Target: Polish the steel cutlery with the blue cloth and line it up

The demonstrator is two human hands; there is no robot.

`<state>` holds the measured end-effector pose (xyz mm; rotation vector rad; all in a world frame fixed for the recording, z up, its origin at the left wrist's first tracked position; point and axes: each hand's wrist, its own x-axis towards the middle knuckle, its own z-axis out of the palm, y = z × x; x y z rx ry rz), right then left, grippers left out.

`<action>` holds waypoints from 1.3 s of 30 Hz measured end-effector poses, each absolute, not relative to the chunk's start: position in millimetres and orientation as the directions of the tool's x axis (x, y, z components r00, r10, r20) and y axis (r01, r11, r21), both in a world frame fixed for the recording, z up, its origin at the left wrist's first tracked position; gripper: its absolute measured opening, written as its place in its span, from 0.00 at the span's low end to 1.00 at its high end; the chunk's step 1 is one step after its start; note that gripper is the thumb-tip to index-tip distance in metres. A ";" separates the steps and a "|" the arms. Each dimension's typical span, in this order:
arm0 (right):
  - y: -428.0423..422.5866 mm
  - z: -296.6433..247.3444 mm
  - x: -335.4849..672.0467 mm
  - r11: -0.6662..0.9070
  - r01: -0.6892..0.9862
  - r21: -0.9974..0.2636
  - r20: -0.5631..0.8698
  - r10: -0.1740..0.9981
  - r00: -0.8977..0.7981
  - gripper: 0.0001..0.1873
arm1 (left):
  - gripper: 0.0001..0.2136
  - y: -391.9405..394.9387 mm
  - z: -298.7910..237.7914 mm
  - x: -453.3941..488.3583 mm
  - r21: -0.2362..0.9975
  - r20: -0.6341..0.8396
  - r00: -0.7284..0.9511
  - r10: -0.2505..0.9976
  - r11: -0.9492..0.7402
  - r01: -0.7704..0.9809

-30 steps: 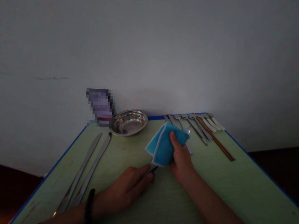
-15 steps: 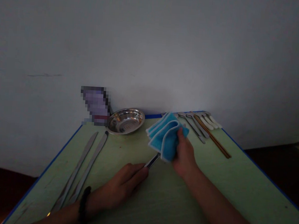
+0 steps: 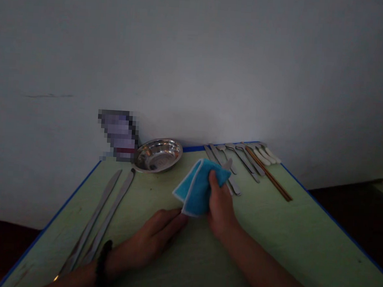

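Note:
My right hand (image 3: pixel 221 208) is closed around a folded blue cloth (image 3: pixel 197 190) with white edging, thumb on top. A metal table knife passes through the cloth; its blade tip (image 3: pixel 228 164) pokes out at the upper right. My left hand (image 3: pixel 155 235), a dark beaded bracelet on its wrist, is closed on the knife's handle end. The cloth's lower edge reaches the left fingertips, and the handle is hidden by the fingers and cloth. Two more table knives (image 3: pixel 111 218) lie side by side left of my left hand.
A shiny steel bowl (image 3: pixel 160 155) stands near the wall, beside a propped, pixelated phone-like device (image 3: pixel 119 135). Along the back right lie several metal utensils (image 3: pixel 247 164), brown chopsticks (image 3: pixel 270 176) and white-handled pieces (image 3: pixel 269 155). The green table (image 3: pixel 301 254) has blue edges.
My right hand has moved the cloth down the knife toward my left hand, covering the shaft seen before. The blade tip now shows beyond the cloth. My left hand keeps its grip.

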<state>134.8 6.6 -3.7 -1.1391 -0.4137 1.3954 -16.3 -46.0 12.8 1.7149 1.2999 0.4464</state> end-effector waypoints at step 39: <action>14.7 17.4 149.0 -0.075 -0.773 -0.630 -0.305 0.939 0.158 0.25 | 0.25 -36.4 15.6 -25.4 0.842 -0.474 0.510 0.718 0.201 0.501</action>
